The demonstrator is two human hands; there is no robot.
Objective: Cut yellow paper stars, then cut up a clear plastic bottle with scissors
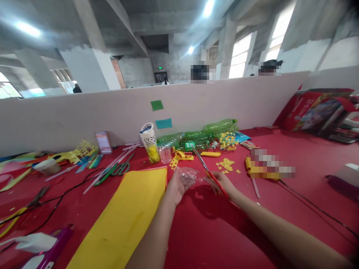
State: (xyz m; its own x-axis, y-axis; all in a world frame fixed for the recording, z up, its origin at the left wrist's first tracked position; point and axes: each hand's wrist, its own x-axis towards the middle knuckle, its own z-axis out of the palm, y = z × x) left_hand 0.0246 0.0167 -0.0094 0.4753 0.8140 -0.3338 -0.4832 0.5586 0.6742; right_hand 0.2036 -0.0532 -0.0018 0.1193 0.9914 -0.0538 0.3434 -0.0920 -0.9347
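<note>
My left hand (178, 184) is closed around a clear, crinkled plastic piece (188, 176) near the middle of the red table (207, 239). Just to its right, my right hand (221, 185) grips red-handled scissors (215, 181), whose blades point up and to the left. Part of the clear plastic reaches toward the fingers of my right hand; whether they touch it is too small to tell. Under my left forearm lies a yellow sheet (123, 213). Yellow paper stars (226, 164) are scattered beyond my right hand.
Green plastic bottles (199, 135) lie against the white partition (112, 112). A patterned cup (148, 140) stands beside them. Green scissors (116, 168) and yellow-handled scissors (17, 216) are at the left. At the right, a yellow tool (262, 172) trails a black cable.
</note>
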